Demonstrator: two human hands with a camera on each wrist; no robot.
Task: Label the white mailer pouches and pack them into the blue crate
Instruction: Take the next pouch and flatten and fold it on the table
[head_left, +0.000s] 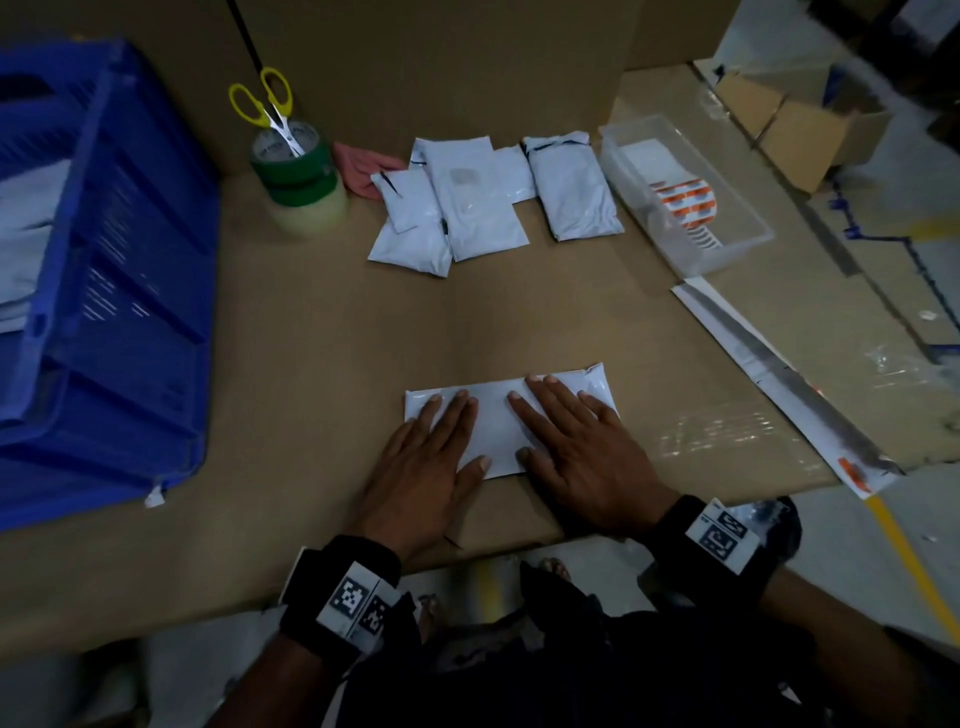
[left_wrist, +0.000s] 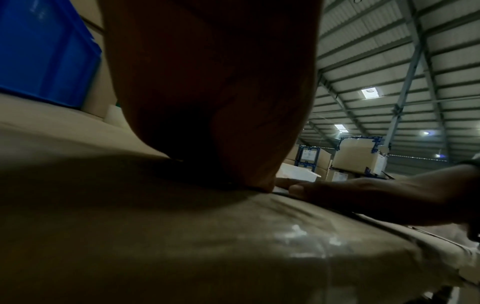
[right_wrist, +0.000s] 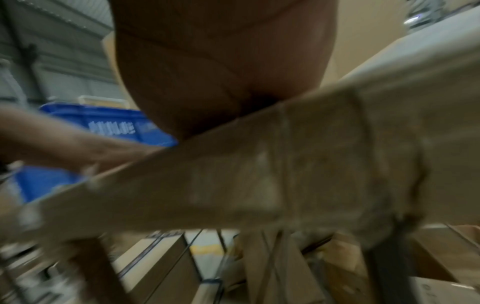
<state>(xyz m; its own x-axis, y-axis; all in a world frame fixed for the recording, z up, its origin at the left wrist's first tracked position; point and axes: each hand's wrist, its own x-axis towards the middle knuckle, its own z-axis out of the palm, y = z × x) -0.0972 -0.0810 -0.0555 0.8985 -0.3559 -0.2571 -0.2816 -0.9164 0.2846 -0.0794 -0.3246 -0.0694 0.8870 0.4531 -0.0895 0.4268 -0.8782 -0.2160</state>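
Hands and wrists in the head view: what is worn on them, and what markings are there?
The left hand and right hand are bare, with no gloves or rings visible. Each wrist carries a black band: the left band and the right band each bear white tags printed with black square-pattern codes. The forearms show no sleeves.

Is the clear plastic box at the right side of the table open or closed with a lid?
Open. The clear plastic box shows no lid in the head view; its rim is bare and the orange and white sheets inside lie uncovered.

Glossy plastic pouches, matt cardboard table
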